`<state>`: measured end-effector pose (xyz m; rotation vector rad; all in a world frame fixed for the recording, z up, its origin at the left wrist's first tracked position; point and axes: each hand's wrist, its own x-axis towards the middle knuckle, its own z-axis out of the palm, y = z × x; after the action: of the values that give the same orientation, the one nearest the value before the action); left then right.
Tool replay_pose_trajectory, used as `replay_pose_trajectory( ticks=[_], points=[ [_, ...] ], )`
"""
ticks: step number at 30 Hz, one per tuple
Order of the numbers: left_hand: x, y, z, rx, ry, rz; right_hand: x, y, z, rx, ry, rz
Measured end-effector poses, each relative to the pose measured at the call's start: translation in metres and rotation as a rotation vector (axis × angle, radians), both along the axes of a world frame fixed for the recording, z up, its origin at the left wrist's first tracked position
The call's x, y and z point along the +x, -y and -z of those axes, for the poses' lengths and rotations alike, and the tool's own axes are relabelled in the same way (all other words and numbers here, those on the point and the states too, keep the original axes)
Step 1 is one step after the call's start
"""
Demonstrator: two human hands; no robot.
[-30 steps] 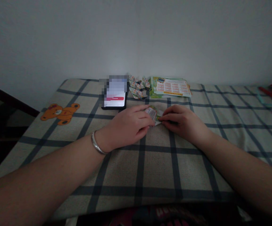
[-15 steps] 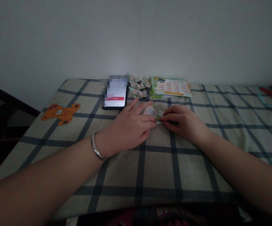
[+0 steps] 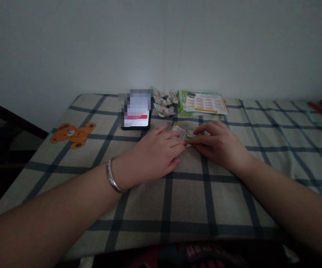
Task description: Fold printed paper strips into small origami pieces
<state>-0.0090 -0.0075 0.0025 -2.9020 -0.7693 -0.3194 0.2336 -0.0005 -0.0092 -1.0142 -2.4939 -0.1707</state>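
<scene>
Beige-and-navy checked, cloth-covered worktop under everything. Just past the right fingers, a flat stack of green-and-white printed paper sheets. Beyond the left fingers, a black rectangular phone, screen lit, then crumpled multicoloured paper scraps. Smallest: a green-and-white printed paper piece, left fingers slightly spread over it, right ones bunched at its edge, can't tell if clamped.

This looks like a room in a home: a checked cloth covers a table set close against a plain, pale wall, and an orange cartoon bear decorates the cloth's left side. Everyday clutter lies toward the back in dim light, a phone with its screen lit and some printed papers.
</scene>
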Motion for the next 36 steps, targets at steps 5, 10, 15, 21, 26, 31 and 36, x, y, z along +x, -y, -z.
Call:
replay_pose_trajectory(
  ticks=[5, 10, 15, 21, 26, 31, 36],
  points=[
    [0.0, -0.001, -0.002, 0.025, 0.0, 0.013, -0.001, 0.003, -0.005, 0.013, 0.052, -0.099],
    [0.001, -0.001, -0.004, 0.023, -0.015, 0.005, -0.004, 0.006, -0.008, 0.059, 0.125, -0.162],
    [0.003, 0.001, -0.005, 0.081, -0.037, 0.015, -0.007, 0.007, -0.012, 0.018, 0.188, -0.131],
    [0.006, 0.002, -0.008, 0.115, -0.088, 0.016, -0.01, 0.012, -0.017, -0.003, 0.243, -0.054],
    [0.006, 0.0, -0.005, 0.115, -0.054, 0.017, -0.011, 0.015, -0.02, 0.005, 0.278, 0.016],
    [0.005, -0.001, -0.004, 0.102, -0.051, 0.033, -0.007, 0.016, -0.023, -0.01, 0.289, 0.087],
    [0.003, -0.002, -0.006, 0.073, -0.059, 0.033, -0.004, 0.017, -0.025, -0.042, 0.288, 0.118]
  ],
)
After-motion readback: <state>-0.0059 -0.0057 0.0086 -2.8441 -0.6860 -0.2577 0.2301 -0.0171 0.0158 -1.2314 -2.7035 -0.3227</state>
